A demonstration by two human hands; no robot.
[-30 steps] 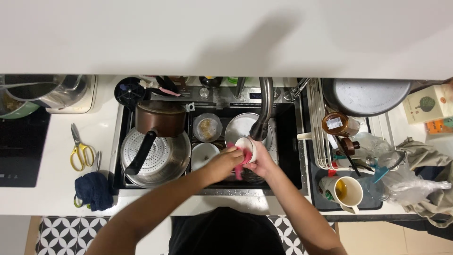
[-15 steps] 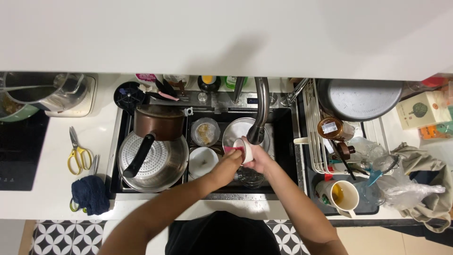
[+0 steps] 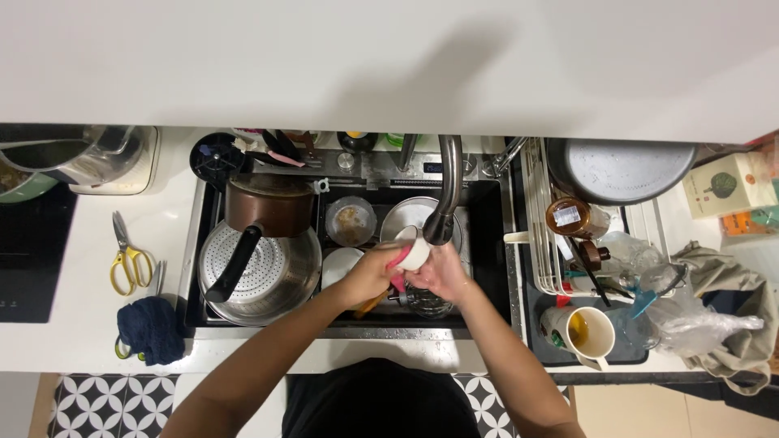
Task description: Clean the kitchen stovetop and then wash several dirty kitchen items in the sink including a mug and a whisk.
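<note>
White cup (image 3: pixel 412 251), small and round, is held over the middle of the sink (image 3: pixel 487 243), just below the spout of the curved tap (image 3: pixel 445 195). Right hand (image 3: pixel 442 276) grips the cup from below, fingers curled against its wall. Left hand (image 3: pixel 369 272) closes its fingers on a pink sponge (image 3: pixel 398 261) pressed to the cup's rim. A clear glass (image 3: pixel 426 302) lies in the basin under both hands.

Left of the hands, a white bowl (image 3: pixel 339 264) sits beside a perforated steel steamer pan (image 3: pixel 268 276) with a black handle; a copper-coloured pot (image 3: pixel 268 204) rests against its far edge. Beyond the cup stand a small soiled bowl (image 3: pixel 350 221) and a steel plate (image 3: pixel 410 215).

On the counter at left lie a dark blue cloth (image 3: pixel 150 328) and yellow-handled scissors (image 3: pixel 126 255). At right, a cream mug (image 3: pixel 588 334) stands on the dark drainer, near an amber jar (image 3: pixel 568 217); a large grey pan (image 3: pixel 621 169) lies at the far end of the rack.
</note>
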